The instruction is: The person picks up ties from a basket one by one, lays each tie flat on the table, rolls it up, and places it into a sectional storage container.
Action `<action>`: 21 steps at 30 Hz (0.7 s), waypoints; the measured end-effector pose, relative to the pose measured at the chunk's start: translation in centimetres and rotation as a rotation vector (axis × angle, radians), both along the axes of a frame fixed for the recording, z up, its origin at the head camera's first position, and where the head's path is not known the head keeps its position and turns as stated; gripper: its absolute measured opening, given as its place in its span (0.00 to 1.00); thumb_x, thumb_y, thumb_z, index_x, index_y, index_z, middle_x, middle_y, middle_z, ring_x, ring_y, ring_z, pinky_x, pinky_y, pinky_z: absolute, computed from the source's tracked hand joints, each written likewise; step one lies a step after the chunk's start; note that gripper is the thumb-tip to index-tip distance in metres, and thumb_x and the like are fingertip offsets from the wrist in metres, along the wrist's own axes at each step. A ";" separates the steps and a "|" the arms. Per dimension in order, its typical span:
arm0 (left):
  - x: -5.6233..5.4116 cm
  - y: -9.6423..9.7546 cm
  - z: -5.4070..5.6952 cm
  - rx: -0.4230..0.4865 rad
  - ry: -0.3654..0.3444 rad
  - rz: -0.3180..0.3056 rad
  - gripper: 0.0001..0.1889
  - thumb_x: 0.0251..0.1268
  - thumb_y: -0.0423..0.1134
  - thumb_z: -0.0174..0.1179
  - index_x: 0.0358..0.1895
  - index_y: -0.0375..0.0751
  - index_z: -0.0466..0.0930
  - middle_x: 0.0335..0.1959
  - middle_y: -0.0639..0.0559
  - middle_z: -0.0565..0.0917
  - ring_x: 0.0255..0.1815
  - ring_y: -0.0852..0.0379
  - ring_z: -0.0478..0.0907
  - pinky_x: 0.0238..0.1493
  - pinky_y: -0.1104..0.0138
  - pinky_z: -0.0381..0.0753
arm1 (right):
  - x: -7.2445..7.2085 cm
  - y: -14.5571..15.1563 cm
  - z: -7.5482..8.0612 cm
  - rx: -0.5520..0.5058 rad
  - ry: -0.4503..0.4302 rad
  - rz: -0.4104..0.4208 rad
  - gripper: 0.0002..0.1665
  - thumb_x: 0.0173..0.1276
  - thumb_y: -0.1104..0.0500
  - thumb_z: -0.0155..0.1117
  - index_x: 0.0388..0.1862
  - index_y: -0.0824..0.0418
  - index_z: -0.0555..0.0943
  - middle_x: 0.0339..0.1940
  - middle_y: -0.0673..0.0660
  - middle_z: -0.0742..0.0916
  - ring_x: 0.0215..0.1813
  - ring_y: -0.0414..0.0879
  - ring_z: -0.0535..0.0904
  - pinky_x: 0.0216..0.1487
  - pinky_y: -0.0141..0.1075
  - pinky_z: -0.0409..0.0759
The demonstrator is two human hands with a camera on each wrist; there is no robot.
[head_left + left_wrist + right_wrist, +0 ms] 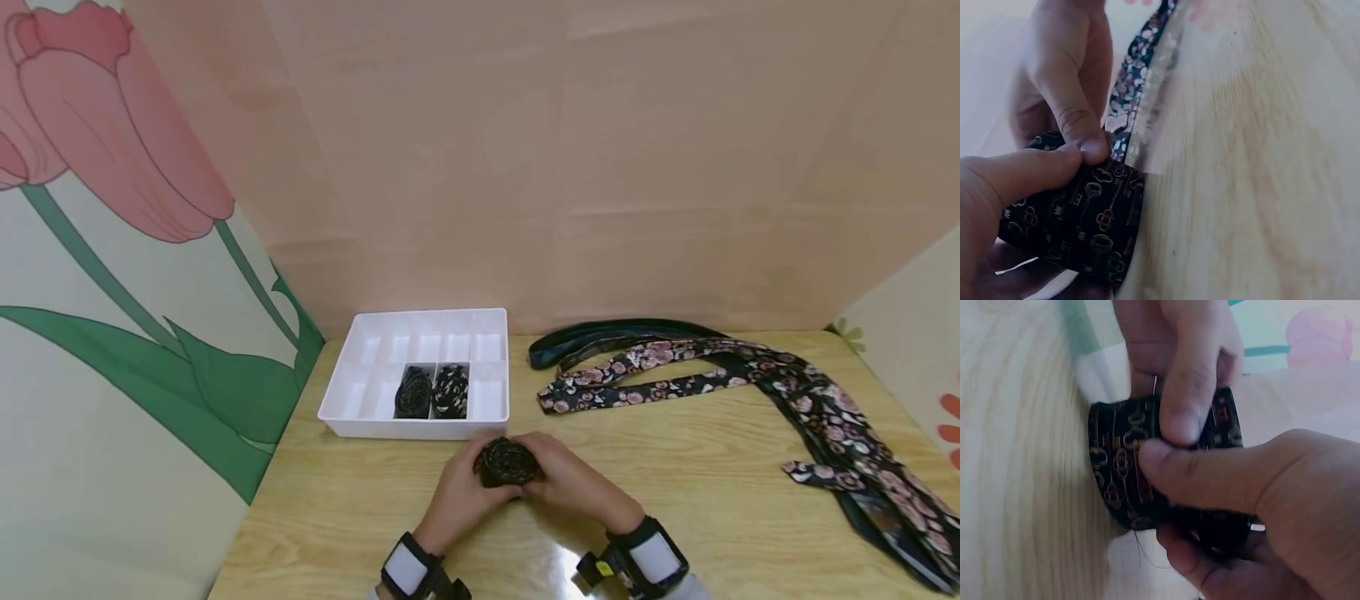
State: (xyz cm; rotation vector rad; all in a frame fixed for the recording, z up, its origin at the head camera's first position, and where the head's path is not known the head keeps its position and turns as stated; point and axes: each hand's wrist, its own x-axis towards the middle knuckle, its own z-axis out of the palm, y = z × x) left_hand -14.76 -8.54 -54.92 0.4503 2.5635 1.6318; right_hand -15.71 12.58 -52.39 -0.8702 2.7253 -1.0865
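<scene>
A dark necktie [507,463] printed with small keys is wound into a tight roll, held between both hands in front of the white tray. My left hand [467,482] grips the roll from the left, and my right hand [573,487] from the right. Both thumbs press on the outer layer of the key-print tie [1094,215] in the left wrist view. In the right wrist view the thumbs meet on the patterned tie [1125,459], with fingers curled beneath; a loose thread hangs below it.
The white divided tray [442,429] stands behind the hands, with a dark rolled tie [413,393] and a spotted rolled tie [450,392] in neighbouring front compartments. Floral ties [832,408] and dark ties [622,327] lie unrolled along the right of the wooden table [720,533].
</scene>
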 end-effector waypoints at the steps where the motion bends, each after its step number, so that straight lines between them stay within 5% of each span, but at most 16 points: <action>1: 0.0 0.1 0.1 -0.022 0.005 0.004 0.43 0.51 0.44 0.84 0.73 0.43 0.77 0.70 0.47 0.81 0.71 0.44 0.78 0.75 0.45 0.74 | 0.1 -0.1 0.0 0.011 0.010 0.003 0.37 0.59 0.70 0.78 0.68 0.70 0.77 0.62 0.67 0.85 0.65 0.64 0.81 0.69 0.61 0.79; 8: 0.1 0.2 0.7 -0.069 -0.017 0.048 0.35 0.50 0.41 0.82 0.65 0.44 0.82 0.61 0.48 0.86 0.62 0.47 0.84 0.65 0.51 0.82 | 0.7 -0.5 0.7 0.051 0.021 0.016 0.38 0.61 0.75 0.72 0.72 0.69 0.74 0.64 0.66 0.82 0.68 0.63 0.79 0.71 0.60 0.78; 13: -0.2 -0.3 2.2 -0.053 -0.044 0.049 0.32 0.50 0.35 0.78 0.63 0.45 0.80 0.60 0.47 0.86 0.60 0.48 0.84 0.62 0.52 0.84 | 0.1 -0.1 1.8 -0.023 0.000 0.025 0.40 0.63 0.80 0.64 0.75 0.66 0.74 0.66 0.64 0.84 0.68 0.61 0.81 0.69 0.57 0.80; 21: -1.0 -1.1 5.0 -0.014 0.069 0.144 0.28 0.55 0.37 0.78 0.60 0.40 0.78 0.55 0.41 0.87 0.56 0.45 0.86 0.56 0.51 0.87 | -1.2 0.4 2.3 -0.184 -0.126 -0.044 0.25 0.79 0.63 0.63 0.72 0.67 0.74 0.57 0.64 0.88 0.48 0.50 0.88 0.49 0.35 0.87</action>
